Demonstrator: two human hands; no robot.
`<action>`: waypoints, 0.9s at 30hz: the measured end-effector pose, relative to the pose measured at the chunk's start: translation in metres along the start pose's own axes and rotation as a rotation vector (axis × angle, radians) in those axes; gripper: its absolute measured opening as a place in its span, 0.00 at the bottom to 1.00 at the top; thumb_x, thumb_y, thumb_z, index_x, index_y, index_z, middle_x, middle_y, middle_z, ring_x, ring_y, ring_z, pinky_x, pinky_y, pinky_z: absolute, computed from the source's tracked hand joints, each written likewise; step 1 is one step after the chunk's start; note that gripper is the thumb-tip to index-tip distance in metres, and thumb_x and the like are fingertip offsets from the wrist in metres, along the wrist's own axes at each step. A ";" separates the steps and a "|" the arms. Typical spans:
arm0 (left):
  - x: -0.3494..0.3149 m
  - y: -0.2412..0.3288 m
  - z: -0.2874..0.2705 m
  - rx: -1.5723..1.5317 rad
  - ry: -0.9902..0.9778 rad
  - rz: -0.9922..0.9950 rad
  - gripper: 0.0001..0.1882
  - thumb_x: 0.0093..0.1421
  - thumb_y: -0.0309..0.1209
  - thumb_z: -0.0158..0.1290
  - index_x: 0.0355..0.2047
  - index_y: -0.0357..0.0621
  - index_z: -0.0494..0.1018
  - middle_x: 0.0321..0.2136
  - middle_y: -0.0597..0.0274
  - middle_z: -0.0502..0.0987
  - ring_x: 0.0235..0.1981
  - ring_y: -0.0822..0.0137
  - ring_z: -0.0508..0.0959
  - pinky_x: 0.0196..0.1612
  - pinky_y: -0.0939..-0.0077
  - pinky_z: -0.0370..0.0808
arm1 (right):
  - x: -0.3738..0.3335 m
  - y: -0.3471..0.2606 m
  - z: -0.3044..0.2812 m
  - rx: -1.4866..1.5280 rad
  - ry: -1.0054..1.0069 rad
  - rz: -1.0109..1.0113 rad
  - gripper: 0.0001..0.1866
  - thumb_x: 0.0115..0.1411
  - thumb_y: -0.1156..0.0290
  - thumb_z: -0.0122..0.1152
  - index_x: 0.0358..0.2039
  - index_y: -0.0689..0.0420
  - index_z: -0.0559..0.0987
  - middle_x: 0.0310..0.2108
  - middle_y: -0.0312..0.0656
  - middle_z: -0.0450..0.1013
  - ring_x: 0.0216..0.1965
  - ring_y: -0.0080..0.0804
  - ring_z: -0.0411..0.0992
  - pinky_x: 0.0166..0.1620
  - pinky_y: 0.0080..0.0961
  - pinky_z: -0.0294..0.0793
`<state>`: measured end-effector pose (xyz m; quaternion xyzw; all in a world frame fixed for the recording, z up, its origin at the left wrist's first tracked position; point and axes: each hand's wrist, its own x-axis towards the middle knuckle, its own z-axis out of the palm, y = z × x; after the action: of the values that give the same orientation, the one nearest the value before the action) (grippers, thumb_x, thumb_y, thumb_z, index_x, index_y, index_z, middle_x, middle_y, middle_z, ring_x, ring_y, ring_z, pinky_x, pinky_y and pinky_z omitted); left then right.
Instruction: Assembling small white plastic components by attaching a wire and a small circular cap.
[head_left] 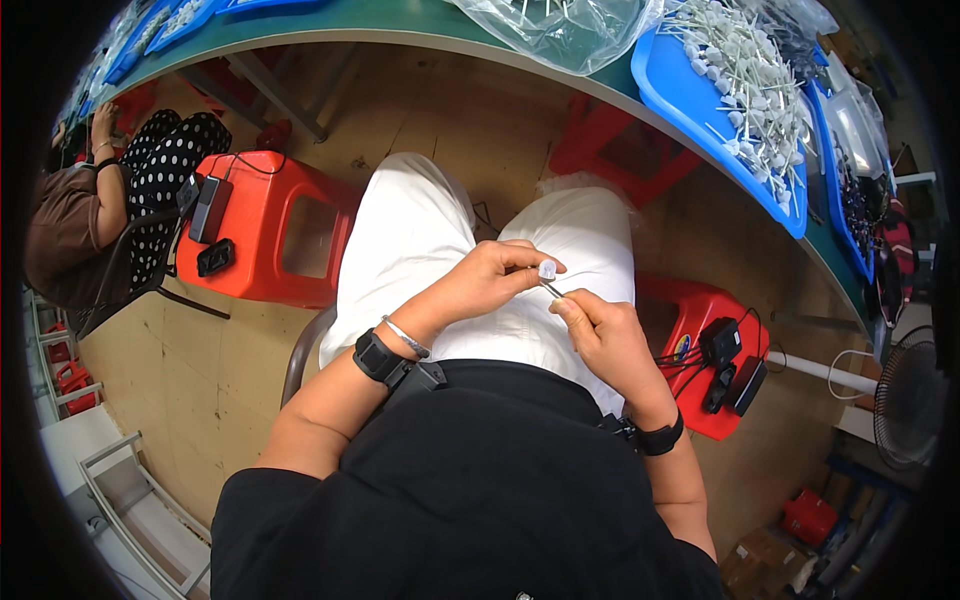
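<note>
Over my lap, my left hand [488,278] pinches a small whitish plastic piece with a round head [547,270] between thumb and fingertips. My right hand [606,338] grips a thin, dark metal-looking tool [551,290], its tip meeting the underside of the plastic piece. Most of the tool is hidden inside the fingers, so its exact kind does not show. Both hands are close together above my white trousers [410,225].
A green table [400,27] curves ahead. On it are a blue tray [655,75] heaped with white stemmed pieces [735,95] and a clear plastic bag [575,35]. Red stools [255,255] with black devices stand on both sides. A person [85,220] sits at left; a fan [912,400] stands right.
</note>
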<state>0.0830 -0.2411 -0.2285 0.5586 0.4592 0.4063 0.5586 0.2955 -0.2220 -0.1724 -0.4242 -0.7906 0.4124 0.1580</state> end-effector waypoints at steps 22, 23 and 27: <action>-0.001 0.002 -0.001 0.117 -0.005 0.076 0.13 0.65 0.24 0.53 0.48 0.42 0.80 0.36 0.59 0.79 0.37 0.68 0.77 0.42 0.75 0.73 | 0.001 0.000 -0.004 0.067 -0.068 0.111 0.12 0.67 0.65 0.58 0.36 0.61 0.81 0.16 0.50 0.69 0.15 0.43 0.69 0.23 0.34 0.67; -0.001 0.002 -0.001 0.109 -0.005 0.082 0.13 0.65 0.24 0.53 0.48 0.42 0.80 0.36 0.59 0.79 0.37 0.68 0.77 0.42 0.75 0.73 | 0.002 -0.001 -0.004 0.073 -0.080 0.124 0.12 0.67 0.65 0.58 0.36 0.61 0.82 0.16 0.50 0.69 0.15 0.42 0.69 0.24 0.33 0.68; -0.002 0.004 -0.001 0.101 -0.023 0.066 0.13 0.65 0.24 0.53 0.48 0.42 0.80 0.36 0.59 0.79 0.37 0.67 0.77 0.43 0.74 0.73 | 0.003 0.000 -0.005 0.084 -0.097 0.136 0.12 0.68 0.65 0.57 0.36 0.61 0.82 0.16 0.49 0.70 0.15 0.39 0.69 0.24 0.32 0.68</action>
<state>0.0817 -0.2421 -0.2245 0.6055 0.4541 0.3943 0.5212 0.2968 -0.2173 -0.1691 -0.4494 -0.7488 0.4749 0.1089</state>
